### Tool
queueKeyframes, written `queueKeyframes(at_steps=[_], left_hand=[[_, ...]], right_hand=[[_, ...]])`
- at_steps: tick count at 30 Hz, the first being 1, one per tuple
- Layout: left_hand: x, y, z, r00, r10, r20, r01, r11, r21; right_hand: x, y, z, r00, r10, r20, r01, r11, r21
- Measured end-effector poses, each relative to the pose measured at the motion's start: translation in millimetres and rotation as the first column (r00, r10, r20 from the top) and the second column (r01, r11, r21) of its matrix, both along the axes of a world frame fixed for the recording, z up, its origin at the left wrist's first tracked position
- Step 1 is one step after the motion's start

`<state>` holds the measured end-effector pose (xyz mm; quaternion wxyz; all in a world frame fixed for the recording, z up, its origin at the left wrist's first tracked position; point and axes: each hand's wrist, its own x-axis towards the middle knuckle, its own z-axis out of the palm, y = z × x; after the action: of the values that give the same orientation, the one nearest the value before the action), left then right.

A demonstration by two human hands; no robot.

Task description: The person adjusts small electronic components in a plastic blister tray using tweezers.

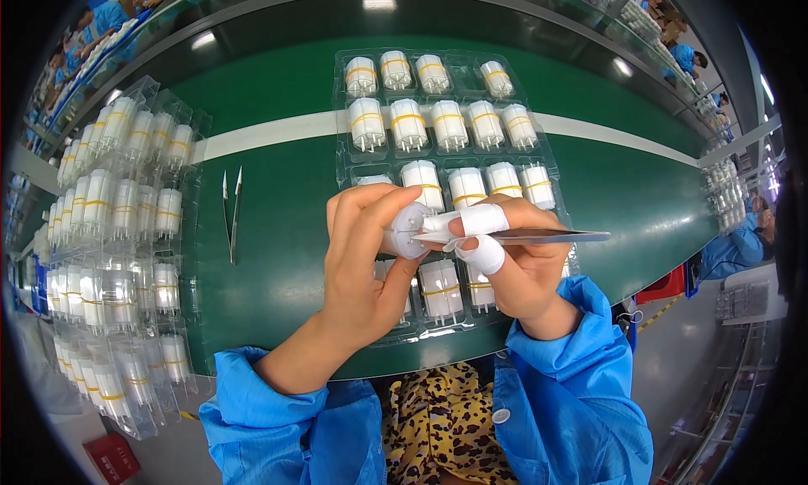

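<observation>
My left hand (358,245) is closed around a white cylindrical part (407,230), its round end turned to the right. Metal tweezers (576,236) lie in my right hand (530,262), pinched between thumb and fingers wrapped in white tape. Their tips reach the end of the part, where something thin and white shows; my fingers partly hide the contact. Beneath both hands is a clear plastic tray (461,74) with rows of white cylinders with pins, most with a yellow band visible.
A second pair of tweezers (232,220) lies on the green table (278,190). Tall stacked trays of banded cylinders (97,199) stand at the left edge. More trays (725,190) sit far right, near another person's blue sleeve (732,248). A metal rail (278,5) runs behind.
</observation>
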<state>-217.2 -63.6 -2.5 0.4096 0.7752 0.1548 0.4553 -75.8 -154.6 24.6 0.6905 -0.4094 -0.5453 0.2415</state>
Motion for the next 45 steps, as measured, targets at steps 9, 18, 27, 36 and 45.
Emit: queueKeyframes(at_steps=[9,18,27,36,45], left_hand=[[-1,4,-1,0.999,-0.027,-0.044,0.029,0.999,0.041],[-2,6,4,0.992,0.002,-0.128,0.019,0.987,0.161],[-4,6,6,0.971,-0.232,-0.059,0.218,0.959,-0.182],[-10,9,10,0.934,-0.346,-0.092,0.325,0.927,-0.186],[-10,9,9,0.929,-0.363,-0.080,0.343,0.920,-0.187]], right_hand=[[5,0,5,0.988,-0.032,0.154,0.038,0.999,-0.039],[6,1,12,0.927,-0.085,0.366,0.115,0.992,-0.060],[19,2,15,0.942,-0.022,0.334,0.011,0.999,0.036],[24,3,17,0.922,-0.021,0.386,-0.006,0.998,0.070],[25,2,14,0.928,-0.031,0.372,0.015,0.999,0.046]])
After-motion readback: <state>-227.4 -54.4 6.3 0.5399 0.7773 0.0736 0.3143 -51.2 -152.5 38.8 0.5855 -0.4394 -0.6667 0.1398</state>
